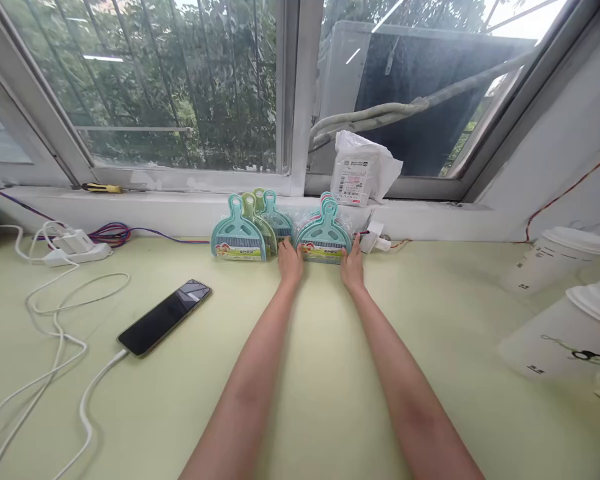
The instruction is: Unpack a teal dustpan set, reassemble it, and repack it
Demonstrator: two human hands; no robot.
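A stack of packaged mini dustpan and brush sets (325, 235) stands upright against the wall below the window, with a teal one in front. My left hand (291, 261) presses on its left edge and my right hand (352, 267) on its right edge, so the stack is held between them. Both arms reach far forward over the table. Just left of my left hand, a second group of dustpan sets (238, 232), teal and green, leans on the same wall. My fingertips are partly hidden behind the stack's sides.
A black phone (165, 317) on a white charging cable (93, 387) lies to the left, near a power strip (78, 253). A yellow utility knife (103, 188) and a white wrapped package (353, 175) rest on the sill. Lidded paper cups (570, 333) stand at the right.
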